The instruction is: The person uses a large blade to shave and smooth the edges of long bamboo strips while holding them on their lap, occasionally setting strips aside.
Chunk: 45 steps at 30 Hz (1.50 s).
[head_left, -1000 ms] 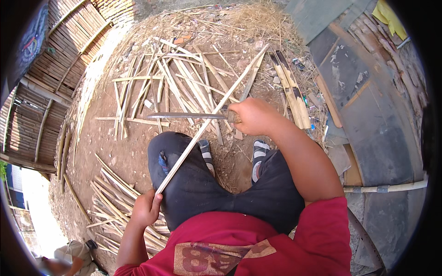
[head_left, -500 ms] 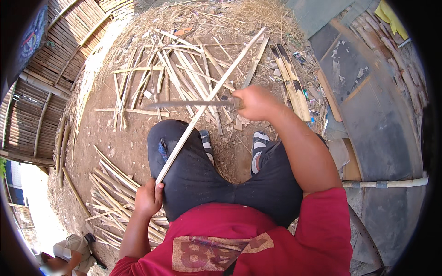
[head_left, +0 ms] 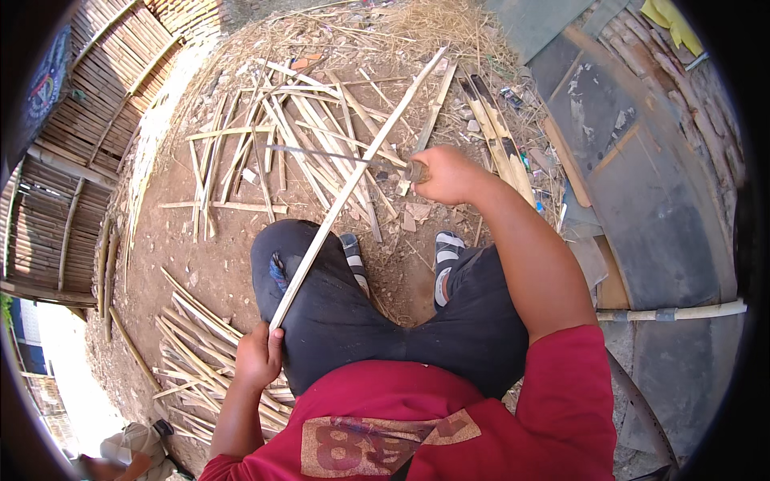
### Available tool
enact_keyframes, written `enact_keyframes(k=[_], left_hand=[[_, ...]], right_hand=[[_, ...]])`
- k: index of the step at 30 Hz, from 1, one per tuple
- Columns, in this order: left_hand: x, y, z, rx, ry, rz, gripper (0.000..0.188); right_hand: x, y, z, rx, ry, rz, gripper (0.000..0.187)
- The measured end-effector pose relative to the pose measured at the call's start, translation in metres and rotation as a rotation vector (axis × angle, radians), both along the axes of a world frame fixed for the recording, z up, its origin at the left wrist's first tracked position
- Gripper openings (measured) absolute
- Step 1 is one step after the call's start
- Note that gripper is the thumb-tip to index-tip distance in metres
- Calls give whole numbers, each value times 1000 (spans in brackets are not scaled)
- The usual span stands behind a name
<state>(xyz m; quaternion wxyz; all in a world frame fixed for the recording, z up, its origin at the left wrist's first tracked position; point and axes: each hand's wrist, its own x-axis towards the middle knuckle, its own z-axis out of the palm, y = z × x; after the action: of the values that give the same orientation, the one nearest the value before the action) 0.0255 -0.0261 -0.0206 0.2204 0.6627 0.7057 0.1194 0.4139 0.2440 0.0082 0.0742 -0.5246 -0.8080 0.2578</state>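
I had just tilted the blade [head_left: 313, 151]: broad and nearly level a second before, it now looked thin, its tip raised toward the upper left. My right hand [head_left: 449, 175] was wrapped round the handle [head_left: 418, 171]; my left hand [head_left: 258, 357] gripped the near end of the pale strip [head_left: 324, 239], which slanted from left of centre to upper centre. I judged work on it unfinished; whether blade met strip, I couldn't tell.

Super bright daylight; ground [head_left: 70, 361] well left of the left hand [head_left: 255, 358] fingers [head_left: 260, 337] is blown out, edges fisheye-warped.
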Motion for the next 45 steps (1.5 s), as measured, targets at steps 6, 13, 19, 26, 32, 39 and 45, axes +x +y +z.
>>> enact_keyframes(k=[6,13,19,26,32,39,45], left_hand=[[-6,-6,10,-30,32,24,44],[-4,1,-1,16,11,-10,41],[2,-9,6,22,-2,41,39],[-1,-7,1,66,-7,43,37],[6,0,-5,74,63,3,36],[1,-17,11,78,120,18,38],[2,-2,17,49,148,20,42]], right_hand=[[-33,-30,18,207,-71,166,41],[-17,-15,4,6,-15,85,35],[-64,-52,28,103,-227,335,34],[-44,-34,19,164,-61,133,33],[-16,-4,-27,60,15,116,40],[-64,-48,24,268,-200,287,30],[29,12,-11,195,12,-383,40]])
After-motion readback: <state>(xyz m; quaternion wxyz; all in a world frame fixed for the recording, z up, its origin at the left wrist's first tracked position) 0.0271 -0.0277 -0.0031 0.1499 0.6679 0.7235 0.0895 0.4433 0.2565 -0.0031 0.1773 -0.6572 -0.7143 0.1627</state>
